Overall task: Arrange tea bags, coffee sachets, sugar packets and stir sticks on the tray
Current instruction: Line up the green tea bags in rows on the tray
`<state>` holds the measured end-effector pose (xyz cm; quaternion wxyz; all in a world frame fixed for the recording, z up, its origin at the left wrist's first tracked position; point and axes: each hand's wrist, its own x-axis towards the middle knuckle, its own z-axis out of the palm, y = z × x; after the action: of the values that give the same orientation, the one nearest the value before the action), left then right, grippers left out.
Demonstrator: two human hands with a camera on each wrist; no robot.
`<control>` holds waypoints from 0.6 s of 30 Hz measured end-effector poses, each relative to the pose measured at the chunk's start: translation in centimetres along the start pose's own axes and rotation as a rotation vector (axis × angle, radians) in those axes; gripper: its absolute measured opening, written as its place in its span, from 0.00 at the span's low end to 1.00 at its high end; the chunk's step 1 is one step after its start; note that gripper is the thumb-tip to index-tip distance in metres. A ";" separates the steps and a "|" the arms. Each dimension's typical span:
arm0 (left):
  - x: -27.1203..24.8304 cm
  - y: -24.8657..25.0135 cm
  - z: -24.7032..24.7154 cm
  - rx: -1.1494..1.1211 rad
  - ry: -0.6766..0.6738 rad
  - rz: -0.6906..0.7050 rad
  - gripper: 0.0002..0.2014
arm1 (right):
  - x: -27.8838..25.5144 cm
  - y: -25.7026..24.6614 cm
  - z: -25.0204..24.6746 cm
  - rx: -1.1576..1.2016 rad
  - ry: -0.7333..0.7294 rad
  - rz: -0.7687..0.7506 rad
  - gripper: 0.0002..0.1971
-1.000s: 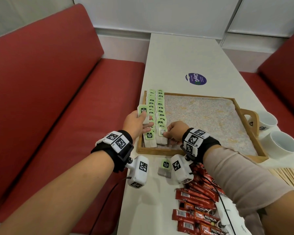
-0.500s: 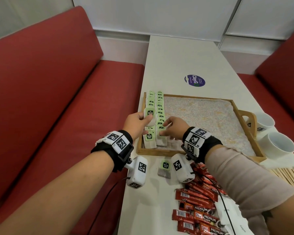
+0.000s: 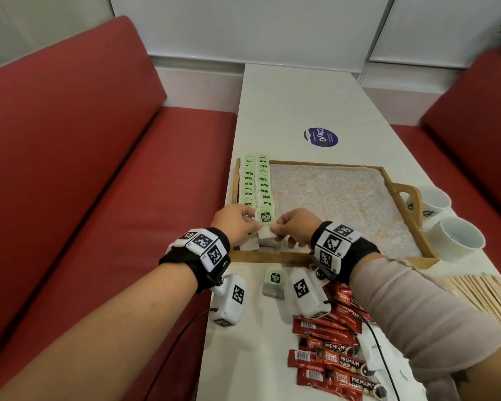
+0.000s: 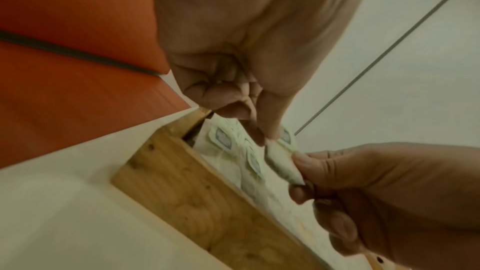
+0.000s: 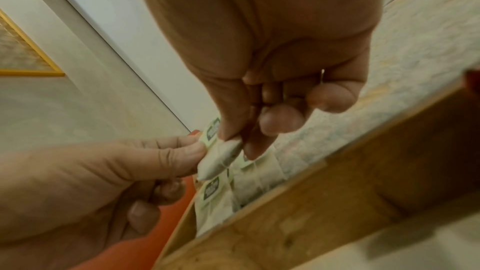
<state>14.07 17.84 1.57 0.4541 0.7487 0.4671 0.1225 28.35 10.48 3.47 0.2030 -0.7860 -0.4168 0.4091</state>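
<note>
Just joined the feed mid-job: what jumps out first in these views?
Both hands meet over the near left corner of the wooden tray, the left hand and right hand together pinching one tea bag above two neat rows of green-tagged tea bags. On the white table near the person lies a heap of red coffee sachets, with one stray tea bag beside it.

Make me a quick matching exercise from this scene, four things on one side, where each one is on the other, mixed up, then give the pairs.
Things:
1. held tea bag
2. loose tea bag
3. coffee sachets
4. white cups

Places:
A. on the table right of the tray
B. pinched by the left hand and right hand
C. heaped under the right forearm
D. alone just before the tray's near rim

Pairs: 1-B, 2-D, 3-C, 4-A
</note>
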 end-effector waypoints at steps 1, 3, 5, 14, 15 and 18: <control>0.1 0.0 0.1 0.032 0.008 -0.014 0.14 | -0.1 0.2 0.1 -0.010 0.000 0.025 0.10; 0.1 0.1 0.2 0.087 0.013 -0.016 0.12 | 0.0 0.4 0.4 -0.019 -0.003 0.070 0.11; 0.1 0.2 0.5 0.118 0.009 -0.026 0.13 | 0.3 0.5 0.7 -0.023 0.000 0.109 0.12; 0.2 -0.1 1.0 0.270 0.004 0.049 0.13 | 1.6 0.4 1.3 -0.145 -0.006 0.206 0.14; 0.1 0.0 0.9 0.299 -0.002 0.060 0.11 | 1.6 0.4 1.4 -0.159 -0.006 0.211 0.14; 0.1 0.4 1.1 0.358 -0.040 0.067 0.09 | 1.9 0.3 1.3 -0.189 -0.018 0.221 0.14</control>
<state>15.01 17.29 1.21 0.3183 0.8350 0.4474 0.0376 28.01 11.81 1.64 0.0782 -0.8390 -0.3660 0.3951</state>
